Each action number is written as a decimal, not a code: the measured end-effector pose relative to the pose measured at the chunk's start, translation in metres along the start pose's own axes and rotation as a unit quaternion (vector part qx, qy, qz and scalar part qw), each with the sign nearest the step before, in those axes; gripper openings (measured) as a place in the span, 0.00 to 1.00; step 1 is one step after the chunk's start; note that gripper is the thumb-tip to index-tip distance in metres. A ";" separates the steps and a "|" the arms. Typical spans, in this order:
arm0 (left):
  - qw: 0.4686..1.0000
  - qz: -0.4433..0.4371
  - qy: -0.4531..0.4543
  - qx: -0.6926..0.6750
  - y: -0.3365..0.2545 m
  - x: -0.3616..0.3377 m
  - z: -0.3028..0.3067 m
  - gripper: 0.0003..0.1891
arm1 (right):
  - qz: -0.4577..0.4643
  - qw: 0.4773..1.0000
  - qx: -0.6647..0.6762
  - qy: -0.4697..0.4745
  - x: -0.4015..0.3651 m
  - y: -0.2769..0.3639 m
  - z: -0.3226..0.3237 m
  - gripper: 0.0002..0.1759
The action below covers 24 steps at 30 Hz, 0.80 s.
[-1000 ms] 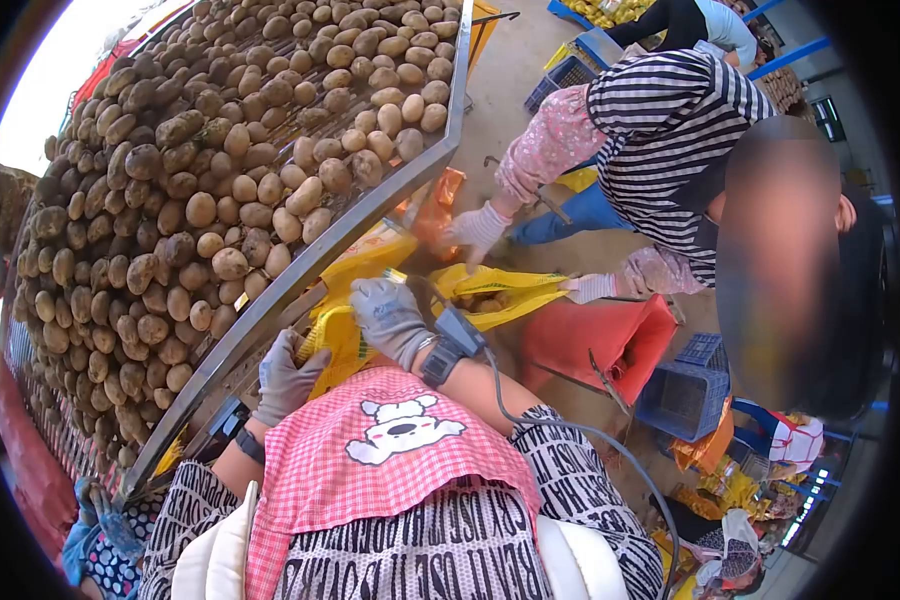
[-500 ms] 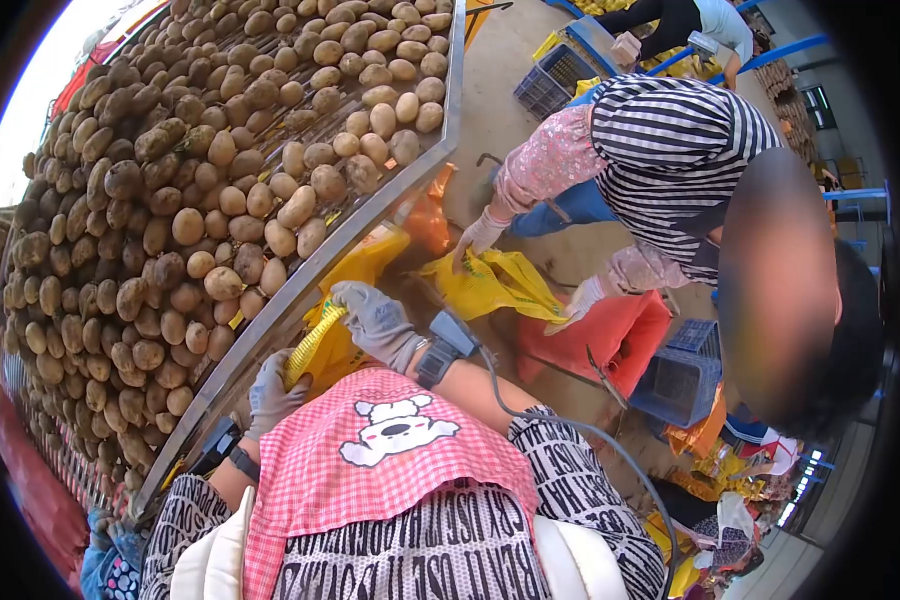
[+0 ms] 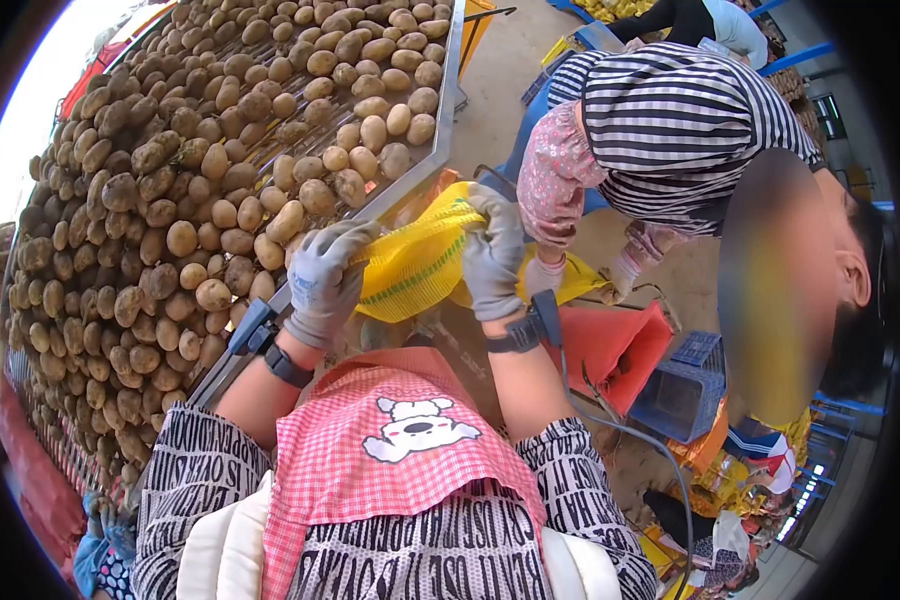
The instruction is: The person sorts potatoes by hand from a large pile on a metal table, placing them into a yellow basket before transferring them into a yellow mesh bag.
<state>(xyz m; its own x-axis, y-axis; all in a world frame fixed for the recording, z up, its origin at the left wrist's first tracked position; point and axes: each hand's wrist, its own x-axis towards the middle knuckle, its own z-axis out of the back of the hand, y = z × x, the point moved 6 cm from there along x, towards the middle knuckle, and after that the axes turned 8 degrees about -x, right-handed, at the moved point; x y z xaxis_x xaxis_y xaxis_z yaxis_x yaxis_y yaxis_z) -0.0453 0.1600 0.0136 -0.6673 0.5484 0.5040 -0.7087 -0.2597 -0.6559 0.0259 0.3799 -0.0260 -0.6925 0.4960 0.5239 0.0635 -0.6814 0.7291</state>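
A yellow mesh bag (image 3: 410, 265) with a green stripe is stretched between my two gloved hands, above the floor beside the sorting table. My left hand (image 3: 328, 275), in a grey glove, grips the bag's left edge near the table's metal rim (image 3: 270, 305). On the other side my right hand (image 3: 493, 250), also grey-gloved, is closed on the right edge. Many potatoes (image 3: 182, 238) cover the slatted table to the left. Part of the bag's far side is hidden by its own folds.
A co-worker in a striped top (image 3: 670, 120) bends close on the right, hands at another yellow bag (image 3: 580, 284). A red bag (image 3: 615, 350) and a blue crate (image 3: 678, 400) stand at the right. Other people work farther off. A cable (image 3: 610, 415) runs along my right arm.
Both hands have risen away from my body, lifting the yellow bag and spreading it between them. The co-worker's hands and yellow bag have shifted to the right.
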 end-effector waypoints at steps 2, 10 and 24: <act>1.000 -0.019 0.013 0.007 -0.010 0.030 -0.012 0.17 | 0.027 0.999 -0.016 -0.025 0.005 -0.007 0.032 0.11; 0.909 0.050 0.413 0.039 0.022 0.072 -0.177 0.11 | -0.313 0.906 -0.151 0.243 -0.057 -0.118 0.115 0.12; 0.908 0.275 0.316 0.006 0.146 0.058 -0.353 0.20 | -0.402 0.881 -0.207 0.143 -0.079 -0.247 0.136 0.21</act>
<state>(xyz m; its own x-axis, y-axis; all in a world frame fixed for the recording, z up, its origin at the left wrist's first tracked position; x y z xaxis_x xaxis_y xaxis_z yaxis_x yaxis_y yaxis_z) -0.1067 0.4347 -0.2511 -0.6591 0.6791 -0.3231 -0.3139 -0.6388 -0.7024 0.1624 0.5825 -0.1873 -0.5505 0.7922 -0.2634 -0.7558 -0.3390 0.5602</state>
